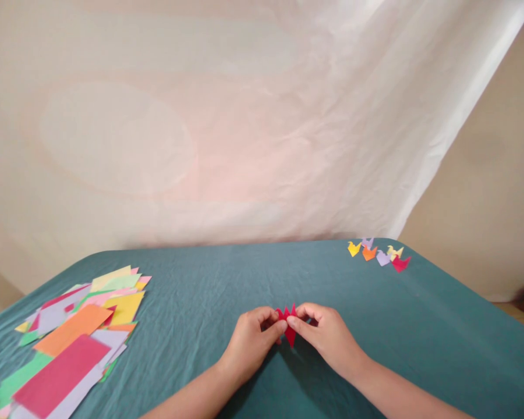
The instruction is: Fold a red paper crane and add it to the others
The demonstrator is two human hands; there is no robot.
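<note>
A small red folded paper is held up between my hands near the front middle of the table. Several points stick up along its top, and one longer point hangs down. My left hand pinches its left side between thumb and fingers. On the right side, my right hand grips it the same way, its thumb lying across the front. The fingertips cover part of the paper, so some of the folds are hidden.
Loose coloured paper sheets lie in an overlapping pile at the left. Several small folded paper birds stand at the far right corner. A dark green cloth covers the table, and a pale sheet hangs behind it.
</note>
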